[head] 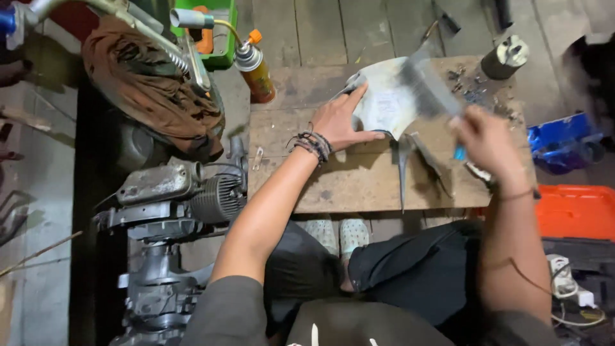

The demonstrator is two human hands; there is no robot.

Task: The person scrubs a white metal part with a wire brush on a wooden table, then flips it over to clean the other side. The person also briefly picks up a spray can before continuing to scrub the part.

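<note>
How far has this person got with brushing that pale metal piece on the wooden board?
Done: dark debris lies on the wooden board, so some brushing has likely happened. In hand: the left hand pins the pale metal piece while the right hand swings a motion-blurred brush across it. Left: cannot tell; the surface is blurred.

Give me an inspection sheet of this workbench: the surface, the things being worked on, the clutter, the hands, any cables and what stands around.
Surface: low wooden board, worn, with dark debris at its far right corner.
Job's things: pale metal piece lying flat; wire brush, blurred, over it.
Clutter: small clip on the board's left; dark pointed metal strips hanging over the near edge.
Hands: left hand presses on the metal piece; right hand grips the brush handle.
Cables: white cable with plug at lower right.
Surroundings: gas torch can, engine, brown cloth, orange case, blue object.
</note>
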